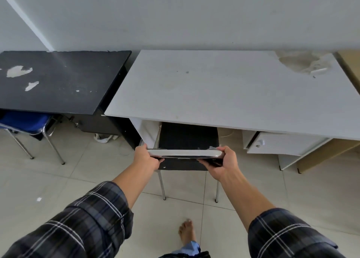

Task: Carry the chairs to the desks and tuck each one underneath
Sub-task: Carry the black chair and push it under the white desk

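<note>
A black chair with chrome legs stands partly under the white desk, its seat reaching beneath the desk's front edge. My left hand grips the left end of the chair's chrome back rail. My right hand grips the right end of the same rail. The two rear legs rest on the tiled floor. A blue chair sits tucked under the black desk at the left.
Both desks stand against a white wall. The white desk has a drawer unit at its right, next to a cardboard box. A white cable lies on the floor between the desks. My bare foot is behind the chair.
</note>
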